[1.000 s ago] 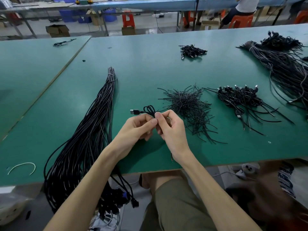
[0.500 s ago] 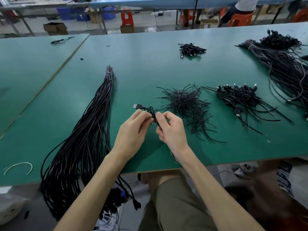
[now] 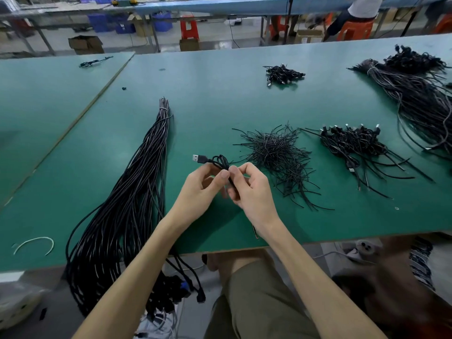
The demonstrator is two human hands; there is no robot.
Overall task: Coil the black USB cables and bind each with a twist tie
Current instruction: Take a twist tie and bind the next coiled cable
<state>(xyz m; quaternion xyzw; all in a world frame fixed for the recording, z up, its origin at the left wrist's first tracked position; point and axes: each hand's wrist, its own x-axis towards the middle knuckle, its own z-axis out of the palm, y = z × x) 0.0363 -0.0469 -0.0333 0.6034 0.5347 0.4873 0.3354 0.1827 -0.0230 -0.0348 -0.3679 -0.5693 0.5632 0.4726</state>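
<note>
The left hand (image 3: 201, 192) and the right hand (image 3: 254, 195) met thumb to thumb over the near middle of the green counter (image 3: 220, 99). Between them they held a small coiled black USB cable (image 3: 221, 162). The fingers of both hands were narrow and curled, and each thumb and forefinger pinched the waist of the coil just above the counter. The loops stood out at 12 o'clock from the fingertips, and the USB-A plug (image 3: 198, 158) pointed to 9 o'clock with its metal end showing. A thin black strand ran down between the palms, and it could not be told whether it was a tie or the cable's tail.

A loose heap of black twist ties (image 3: 276, 152) lay near the hands at 2 o'clock. Beyond it at 3 o'clock sat a pile of coiled cables (image 3: 352, 143), their tails trailing towards 4 o'clock. At 9 o'clock a long bundle of uncoiled cables (image 3: 127, 204) ran from 12 to 6 o'clock and hung over the counter's near edge. A smaller cable pile (image 3: 282, 74) lay well apart at 12 o'clock. A large tangled bundle (image 3: 420, 99) filled the far corner at 2 o'clock. A white loop of cord (image 3: 34, 243) lay at 8 o'clock.
</note>
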